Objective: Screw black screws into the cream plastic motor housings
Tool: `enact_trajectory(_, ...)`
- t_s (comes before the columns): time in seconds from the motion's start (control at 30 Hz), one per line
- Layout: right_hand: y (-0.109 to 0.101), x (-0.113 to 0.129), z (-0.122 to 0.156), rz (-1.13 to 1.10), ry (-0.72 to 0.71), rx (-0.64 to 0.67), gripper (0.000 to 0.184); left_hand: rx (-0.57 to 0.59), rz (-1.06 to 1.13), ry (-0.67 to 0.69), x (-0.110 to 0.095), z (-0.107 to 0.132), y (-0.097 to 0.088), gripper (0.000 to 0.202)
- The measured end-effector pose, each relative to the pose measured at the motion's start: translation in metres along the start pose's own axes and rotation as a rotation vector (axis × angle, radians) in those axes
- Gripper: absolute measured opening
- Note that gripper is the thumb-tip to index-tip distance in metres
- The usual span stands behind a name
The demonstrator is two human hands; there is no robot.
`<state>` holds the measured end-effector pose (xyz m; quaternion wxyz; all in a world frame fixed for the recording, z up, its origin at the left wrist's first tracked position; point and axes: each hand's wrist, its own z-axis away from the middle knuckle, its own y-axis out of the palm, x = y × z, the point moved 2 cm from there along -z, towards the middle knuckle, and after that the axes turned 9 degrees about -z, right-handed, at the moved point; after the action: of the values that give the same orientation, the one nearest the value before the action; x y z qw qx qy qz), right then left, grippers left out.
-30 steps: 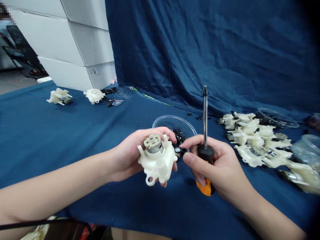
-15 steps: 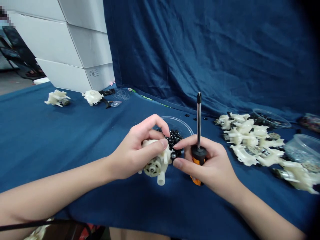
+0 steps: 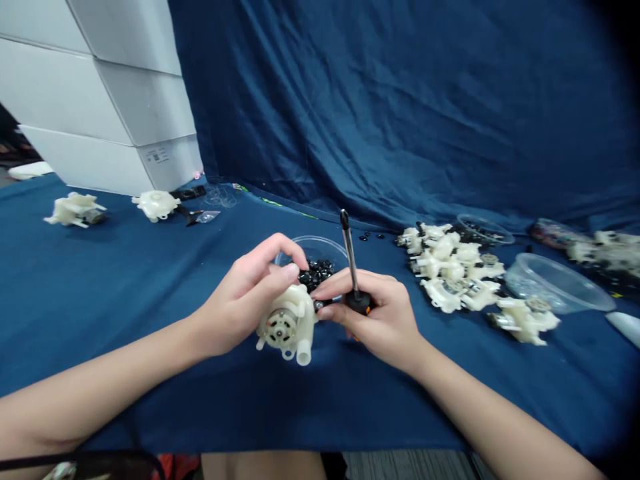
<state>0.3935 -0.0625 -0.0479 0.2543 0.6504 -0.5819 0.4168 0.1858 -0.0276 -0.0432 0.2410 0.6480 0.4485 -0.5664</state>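
My left hand (image 3: 240, 300) is closed round a white plastic pump housing (image 3: 287, 321) with a round metal motor end facing me. My right hand (image 3: 380, 319) is closed on a screwdriver (image 3: 351, 267), its shaft pointing up and its black handle in my palm. The thumb and forefinger of that hand pinch a small black part (image 3: 319, 305) against the housing's right side. Just behind my hands stands a clear dish (image 3: 330, 248) holding several small black parts.
A heap of white pump housings (image 3: 450, 267) lies to the right, with clear bowls (image 3: 555, 283) beyond it. Two more housings (image 3: 75, 209) lie far left near stacked white boxes (image 3: 100, 100). Blue cloth covers the table and hangs behind it.
My left hand has turned the housing over so the motor end faces me and lowered it. My right hand has come in against it with the black part. The view has shifted right.
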Motion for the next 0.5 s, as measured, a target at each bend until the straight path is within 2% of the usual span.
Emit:
enact_trajectory(0.13, -0.012, 0.004, -0.003, 0.026, 0.08, -0.116, 0.02, -0.241, -0.06, 0.121, -0.003, -0.013, -0.016, 0.026)
enact_trajectory(0.23, -0.032, 0.008, 0.01, 0.088, 0.155, -0.235, 0.031, -0.421, -0.025, 0.189, -0.003, -0.023, -0.032, 0.021)
enact_trajectory(0.37, -0.079, 0.024, 0.056, 0.281, 0.209, -0.477, 0.034, -0.477, 0.02, 0.139, 0.002, -0.03, -0.042, 0.014)
enact_trajectory(0.5, -0.145, 0.044, 0.113, 0.562, 0.211, -0.793, 0.042, -0.486, -0.031, 0.102, 0.016, -0.034, -0.047, 0.014)
